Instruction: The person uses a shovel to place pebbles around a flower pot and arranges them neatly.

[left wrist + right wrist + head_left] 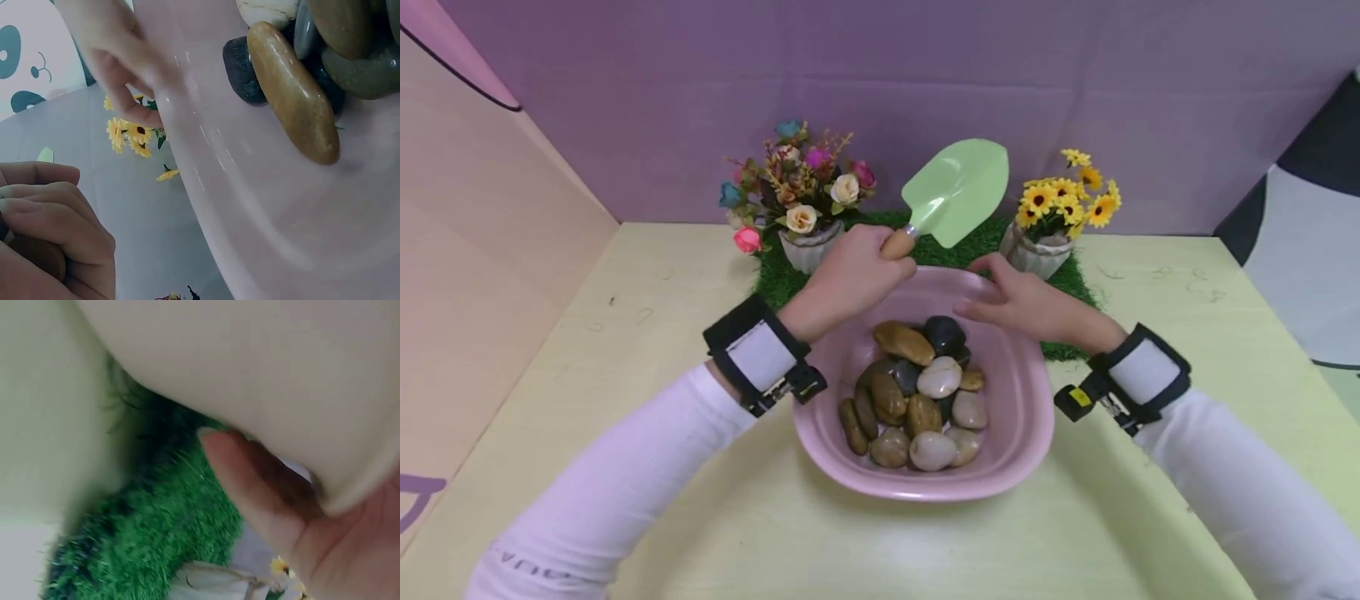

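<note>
Holding trowel (943,208), blade (966,187) whole only in head view

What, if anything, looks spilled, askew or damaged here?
Nothing looks spilled or broken: the stones sit inside the pink basin, and the trowel in the left hand looks intact. Slightly odd: faint dark squiggles on the tabletop, like stray marks; cause unclear.

Lettering (533,567) on left sleeve (625,471): not legible.
</note>
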The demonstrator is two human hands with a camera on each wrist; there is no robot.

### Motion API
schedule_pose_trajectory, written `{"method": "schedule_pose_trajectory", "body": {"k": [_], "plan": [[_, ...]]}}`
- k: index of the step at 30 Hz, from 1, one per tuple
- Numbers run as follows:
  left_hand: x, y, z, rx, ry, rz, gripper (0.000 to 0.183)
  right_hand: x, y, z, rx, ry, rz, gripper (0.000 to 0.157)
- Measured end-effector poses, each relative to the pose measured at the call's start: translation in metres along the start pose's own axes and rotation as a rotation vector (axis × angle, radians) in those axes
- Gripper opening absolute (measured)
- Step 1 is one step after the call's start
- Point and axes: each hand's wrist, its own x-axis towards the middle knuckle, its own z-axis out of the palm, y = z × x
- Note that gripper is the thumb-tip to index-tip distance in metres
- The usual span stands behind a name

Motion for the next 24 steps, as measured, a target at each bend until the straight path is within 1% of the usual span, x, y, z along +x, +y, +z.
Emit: {"method": "schedule_pose_trajectory", "body": {"k": [3,9,11,13,14,17,20,22,24], "plan": [[-0.001,0.002,-0.003,-0.028,-0.012,-0.002,0.031,0.002,0.002,0.01,-0.05,0.056,-0.056,0.055],[-0.003,0.003,-0.006,-0.047,-0.029,-0.007,0.031,0.009,0.008,0.027,-0.191,0.258,-0.144,0.043],[-0.003,0.002,-0.005,-0.04,-0.028,-0.003,0.033,0.01,0.009,0.03,-0.224,0.306,-0.135,0.036],[-0.003,0.0,-0.005,-0.041,-0.041,0.0,0.037,0.011,0.007,0.031,-0.245,0.329,-0.095,0.026],[-0.004,-0.002,-0.005,-0.047,-0.06,0.003,0.04,0.011,0.007,0.032,-0.254,0.332,-0.069,0.025],[-0.005,-0.005,-0.007,-0.066,-0.129,0.039,0.044,0.009,0.005,0.033,-0.281,0.337,-0.001,0.029],[-0.007,-0.006,-0.011,-0.066,-0.191,0.093,0.044,0.008,0.005,0.032,-0.301,0.344,0.031,0.032],[-0.008,-0.005,-0.016,-0.034,-0.206,0.12,0.042,0.007,0.005,0.031,-0.306,0.349,0.044,0.033],[-0.009,-0.006,-0.022,-0.009,-0.21,0.121,0.036,0.006,0.006,0.031,-0.309,0.353,0.051,0.033]]}}
